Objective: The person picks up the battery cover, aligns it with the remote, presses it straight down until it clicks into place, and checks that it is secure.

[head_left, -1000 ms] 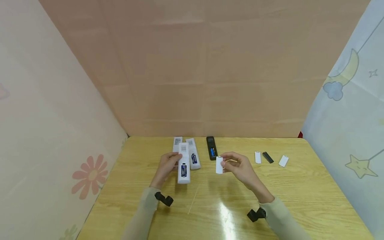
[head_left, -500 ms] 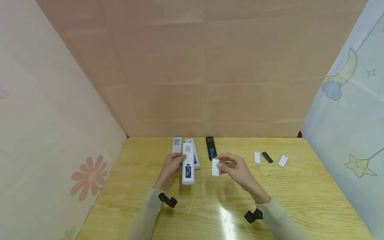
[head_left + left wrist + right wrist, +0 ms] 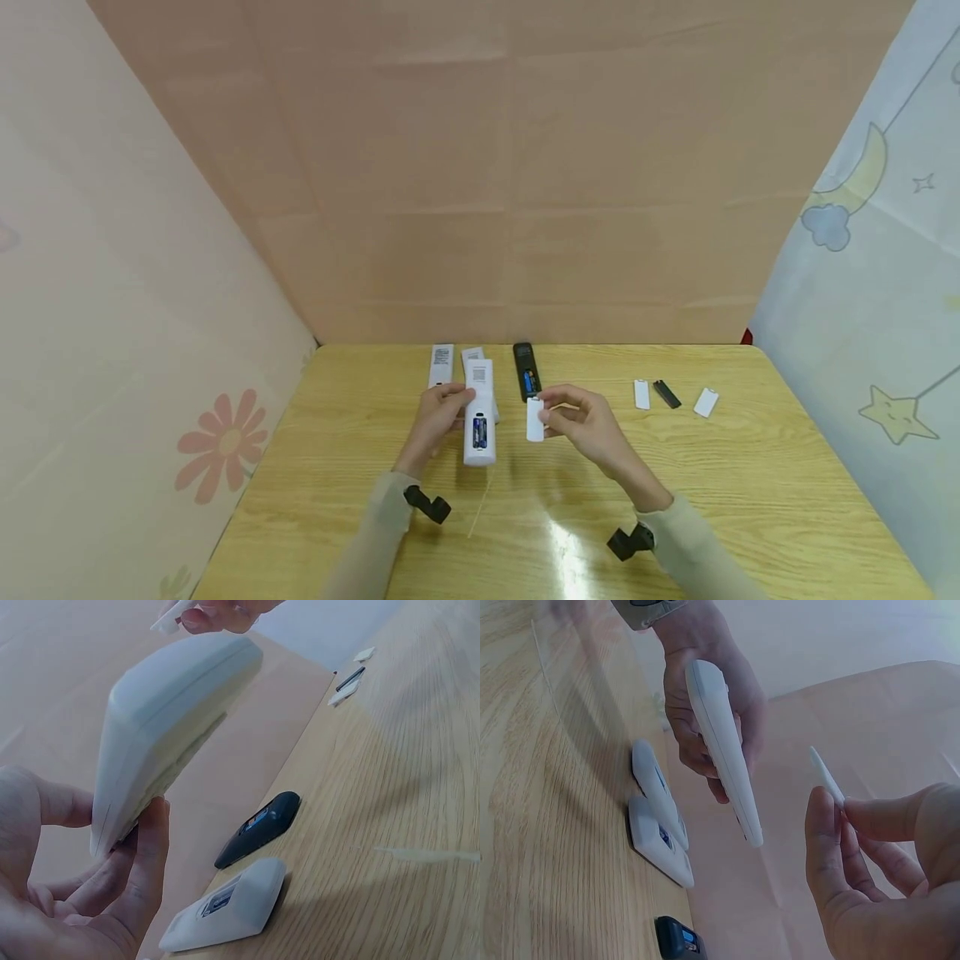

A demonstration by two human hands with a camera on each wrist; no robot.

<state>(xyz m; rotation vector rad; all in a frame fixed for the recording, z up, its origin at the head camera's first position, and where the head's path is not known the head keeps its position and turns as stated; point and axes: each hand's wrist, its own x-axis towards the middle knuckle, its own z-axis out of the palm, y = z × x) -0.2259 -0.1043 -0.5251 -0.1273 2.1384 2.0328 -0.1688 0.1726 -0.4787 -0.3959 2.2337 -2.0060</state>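
Observation:
My left hand (image 3: 438,417) grips a white remote control (image 3: 480,433) above the table, its back turned up toward the head camera. Two dark blue batteries (image 3: 480,432) show in its uncovered compartment. In the left wrist view the same remote (image 3: 172,697) sits between thumb and fingers. My right hand (image 3: 588,425) pinches a small white battery cover (image 3: 534,420) by its right edge. A short gap separates the cover from the remote. Seen from the right wrist, the cover (image 3: 825,778) is edge-on between thumb and fingertips.
Two white remotes, one at the left (image 3: 441,364) and one partly hidden (image 3: 472,353), lie behind the left hand. A black remote (image 3: 527,367) with batteries lies farther right. Two white covers (image 3: 641,394) (image 3: 706,402) and a black cover (image 3: 666,393) rest on the table's right side.
My left hand has carried the white remote to the right, over the remote lying behind it. The right hand has shifted slightly left with the battery cover, so the two are closer.

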